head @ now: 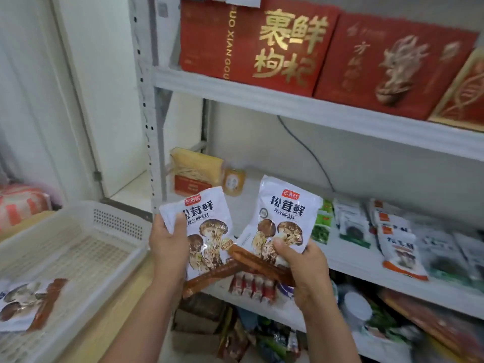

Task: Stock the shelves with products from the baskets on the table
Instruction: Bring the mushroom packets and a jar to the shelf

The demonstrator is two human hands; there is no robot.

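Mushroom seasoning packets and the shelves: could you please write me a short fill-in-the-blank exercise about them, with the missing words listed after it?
1. The left hand and the right hand hold ____ mushroom seasoning packets in all.
2. Another such packet lies in the white plastic basket, on the person's ____ side.
3. The gift boxes on the upper shelf are ____ with gold lettering.

Missing words: two; left; red.
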